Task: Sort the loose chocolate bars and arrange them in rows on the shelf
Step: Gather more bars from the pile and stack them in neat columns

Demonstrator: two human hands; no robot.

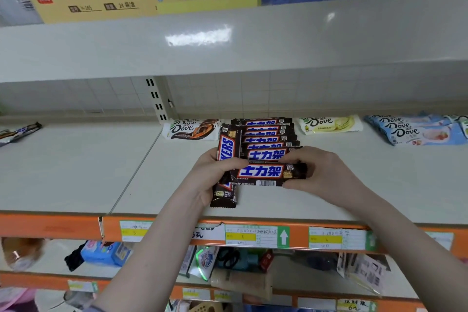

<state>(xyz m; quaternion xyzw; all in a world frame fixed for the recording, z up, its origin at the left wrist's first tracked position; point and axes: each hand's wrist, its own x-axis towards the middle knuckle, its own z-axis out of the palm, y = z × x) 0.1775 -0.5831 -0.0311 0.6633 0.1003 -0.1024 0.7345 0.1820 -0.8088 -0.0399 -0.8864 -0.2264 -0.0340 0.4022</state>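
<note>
Lying far left on the shelf [76, 172], a lone dark bar [21, 132]. Further along, a brown Dove bar [192, 129]. Left hand [210, 175] curled round an upright Snickers bar [226, 164]; right hand [319, 172] pinching the crosswise Snickers bar [268, 174] in front of the Snickers row [268, 134]. Beyond, a yellow Dove bar [330, 124], then blue Dove bars [415, 130].
</note>
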